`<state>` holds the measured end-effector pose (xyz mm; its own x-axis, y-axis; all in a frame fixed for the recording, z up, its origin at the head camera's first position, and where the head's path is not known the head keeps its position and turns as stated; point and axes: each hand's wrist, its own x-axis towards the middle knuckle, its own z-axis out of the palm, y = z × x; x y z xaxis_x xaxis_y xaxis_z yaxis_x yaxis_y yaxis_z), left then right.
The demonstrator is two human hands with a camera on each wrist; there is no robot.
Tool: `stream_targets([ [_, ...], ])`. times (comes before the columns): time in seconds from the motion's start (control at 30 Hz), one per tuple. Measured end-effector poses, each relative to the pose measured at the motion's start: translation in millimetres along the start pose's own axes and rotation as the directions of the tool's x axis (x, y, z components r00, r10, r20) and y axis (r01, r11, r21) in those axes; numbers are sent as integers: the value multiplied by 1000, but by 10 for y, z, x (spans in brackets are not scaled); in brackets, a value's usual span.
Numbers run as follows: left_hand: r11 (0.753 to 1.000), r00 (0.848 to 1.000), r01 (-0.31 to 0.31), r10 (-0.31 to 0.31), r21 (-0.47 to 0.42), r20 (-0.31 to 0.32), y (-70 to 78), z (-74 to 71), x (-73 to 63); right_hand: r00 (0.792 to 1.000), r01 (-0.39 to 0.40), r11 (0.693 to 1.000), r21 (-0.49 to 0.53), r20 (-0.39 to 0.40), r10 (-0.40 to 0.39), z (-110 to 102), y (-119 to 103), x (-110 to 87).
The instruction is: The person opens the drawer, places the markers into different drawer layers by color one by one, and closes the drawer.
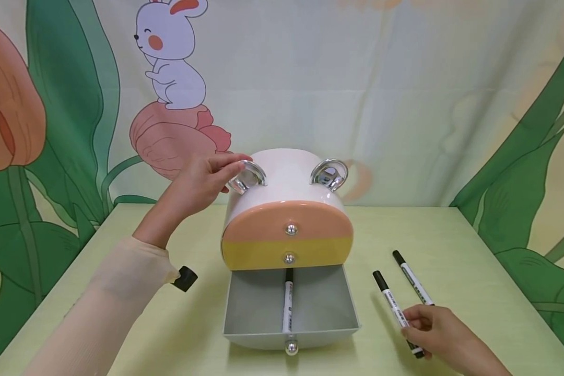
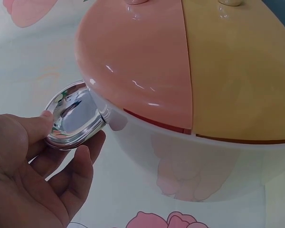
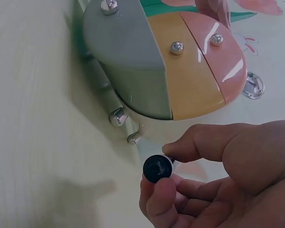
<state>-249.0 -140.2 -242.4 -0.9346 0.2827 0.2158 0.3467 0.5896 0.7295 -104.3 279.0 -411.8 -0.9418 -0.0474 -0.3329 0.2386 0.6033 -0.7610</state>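
Observation:
A small white drawer box (image 1: 286, 177) with silver ears stands mid-table, its orange and yellow drawers closed and its grey bottom drawer (image 1: 258, 308) pulled out. One black-capped marker (image 1: 288, 305) lies in that drawer. My left hand (image 1: 202, 180) pinches the left silver ear (image 2: 76, 116) between thumb and fingers. To the right of the box, my right hand (image 1: 444, 331) holds another marker (image 1: 392, 303) near its lower end, tilted above the table. In the right wrist view its dark end (image 3: 157, 168) points at the camera. A further marker (image 1: 413, 277) lies just beyond that hand, partly hidden by it.
The pale green table (image 1: 169, 334) reaches back to a printed cloth (image 1: 404, 104) with a rabbit and flowers. The right silver ear (image 1: 329, 175) sticks out from the box top. Round silver knobs (image 1: 291, 348) project from the drawer fronts.

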Motion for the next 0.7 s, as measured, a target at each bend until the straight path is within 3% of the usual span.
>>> stream_targets([
  [0.17, 1000, 1000, -3, 3, -6, -7, -3, 6, 1, 999, 48, 999, 5, 25, -48, -13, -57, -72],
  [0.5, 1000, 1000, -4, 4, -5, -5, 0, 8, -4, 999, -25, 999, 39, 49, 23, 15, -239, -174],
  [0.7, 1000, 1000, -10, 10, -11, -6, 1, 5, -9, 988, 87, 994, 68, 121, -95, -37, -305, -257],
])
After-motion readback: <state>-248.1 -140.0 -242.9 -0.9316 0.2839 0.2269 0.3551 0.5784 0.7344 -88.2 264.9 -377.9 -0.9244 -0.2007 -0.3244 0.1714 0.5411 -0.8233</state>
